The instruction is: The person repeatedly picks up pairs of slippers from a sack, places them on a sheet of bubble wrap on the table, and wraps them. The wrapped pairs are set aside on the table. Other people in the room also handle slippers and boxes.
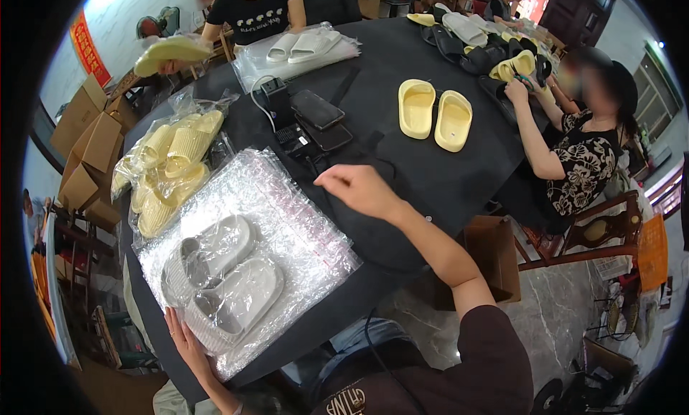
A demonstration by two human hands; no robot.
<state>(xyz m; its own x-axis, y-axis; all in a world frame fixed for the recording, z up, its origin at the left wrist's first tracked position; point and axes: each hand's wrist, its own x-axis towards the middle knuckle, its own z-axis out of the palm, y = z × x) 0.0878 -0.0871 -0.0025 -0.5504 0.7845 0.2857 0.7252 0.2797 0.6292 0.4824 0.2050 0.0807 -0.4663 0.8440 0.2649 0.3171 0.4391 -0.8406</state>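
A pair of grey slippers (247, 296) lies inside a clear plastic bag, on top of a stack of shiny clear bags (308, 239) at the table's near left. My left hand (189, 348) rests with fingers stretched out along the near left edge of the bagged slippers, touching the plastic. Over the table, right of the stack's far corner, my right hand (357, 187) is raised with its fingers drawn together. Whether anything small is pinched in it cannot be seen. Beyond the stack, bagged yellow slippers (179, 146) lie in a pile.
A loose yellow slipper pair (435, 115) sits mid-table. Phones (318, 110), a black power block (275, 95) and cables lie beyond my right hand. Across the table, one person holds a yellow slipper (171, 54) near bagged white slippers (304, 46); another handles slippers at right. Cardboard boxes (90, 146) stand left.
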